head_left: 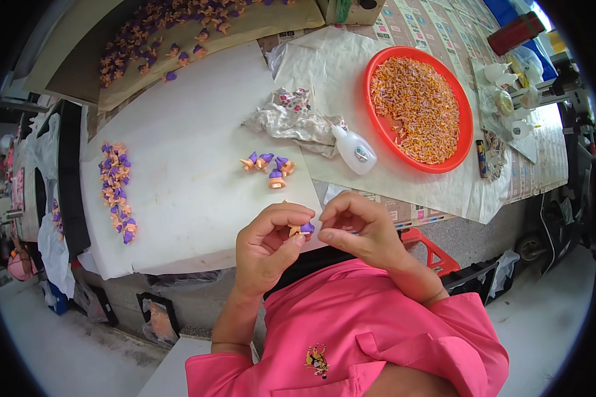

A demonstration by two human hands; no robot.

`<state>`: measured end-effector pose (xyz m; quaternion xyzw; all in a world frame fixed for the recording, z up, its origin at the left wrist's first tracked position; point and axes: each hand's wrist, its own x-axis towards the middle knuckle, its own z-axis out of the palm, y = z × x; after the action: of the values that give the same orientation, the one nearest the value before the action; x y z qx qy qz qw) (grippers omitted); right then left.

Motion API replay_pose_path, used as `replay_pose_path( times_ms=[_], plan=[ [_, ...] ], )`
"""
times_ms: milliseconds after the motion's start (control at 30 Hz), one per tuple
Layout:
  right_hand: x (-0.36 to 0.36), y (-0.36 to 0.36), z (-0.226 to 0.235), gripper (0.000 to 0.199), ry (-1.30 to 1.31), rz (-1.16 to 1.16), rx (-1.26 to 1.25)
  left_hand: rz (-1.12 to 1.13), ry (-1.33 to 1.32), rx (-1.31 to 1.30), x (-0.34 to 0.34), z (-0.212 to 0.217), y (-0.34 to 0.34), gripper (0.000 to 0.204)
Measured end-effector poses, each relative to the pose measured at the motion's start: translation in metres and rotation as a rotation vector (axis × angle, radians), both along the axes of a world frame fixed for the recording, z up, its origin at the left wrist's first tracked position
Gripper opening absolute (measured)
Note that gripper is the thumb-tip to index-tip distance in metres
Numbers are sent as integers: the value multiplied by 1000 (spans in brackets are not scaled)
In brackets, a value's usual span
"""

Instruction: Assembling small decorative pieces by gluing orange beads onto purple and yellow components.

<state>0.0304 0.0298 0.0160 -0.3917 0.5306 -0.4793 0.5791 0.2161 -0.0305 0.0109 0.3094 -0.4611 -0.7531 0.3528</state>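
Both hands pinch one small purple-and-orange plastic piece [302,229] just above the near edge of the white-covered desk [179,198].

The left hand [268,246] grips its orange end and the right hand [354,228] closes on the purple end — long axis roughly left-right, equally near both. Beyond lie a white glue bottle [353,150] and a round red tray [467,112] of orange bits — printed label sheets [430,26] behind.

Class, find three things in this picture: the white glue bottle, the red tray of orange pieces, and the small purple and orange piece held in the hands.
White glue bottle [355,151], head view, on its body.
Red tray [371,69], head view, on its left rim.
Purple and orange piece [304,229], head view, on its purple end between both hands.
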Motion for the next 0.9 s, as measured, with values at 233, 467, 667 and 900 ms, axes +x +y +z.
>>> replay_pose_path(
  times_ms=[233,467,667,900],
  plan=[
    [-6,2,-16,16,-332,16,84,-26,-39,-87,-14,-3,5,21],
    [-20,4,-21,13,-296,25,90,-47,-128,-216,-28,-6,8,19],
    [-26,6,-23,12,-288,18,70,-27,-99,-185,-36,-10,10,22],
    [-35,7,-20,11,-219,56,41,-52,-90,-234,-39,-8,8,21]
  ],
)
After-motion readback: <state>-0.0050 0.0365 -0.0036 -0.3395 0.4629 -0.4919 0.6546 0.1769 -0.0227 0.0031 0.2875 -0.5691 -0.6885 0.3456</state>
